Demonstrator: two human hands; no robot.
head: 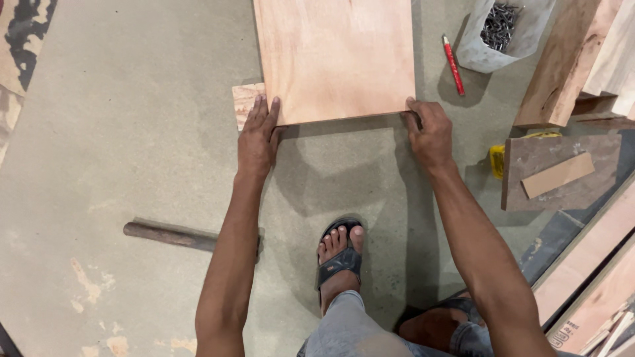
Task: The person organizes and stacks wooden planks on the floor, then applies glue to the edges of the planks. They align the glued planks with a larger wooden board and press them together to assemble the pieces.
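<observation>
Head view: a square plywood panel [334, 56] is seen lying on the concrete floor [132, 132], its near edge gripped at both corners. The left hand [256, 139] is pressed flat against the left corner, fingers extended, beside a small wood block [245, 102] under the panel. The right hand [428, 135] is curled around the right corner. A red pencil [453, 65] and a bag of nails [499, 30] are placed just beside the panel.

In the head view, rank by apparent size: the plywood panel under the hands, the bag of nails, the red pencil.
1. Plywood panel, by far the largest, though cut off by the top edge.
2. Bag of nails, also cut off at the top.
3. Red pencil, the smallest.
</observation>
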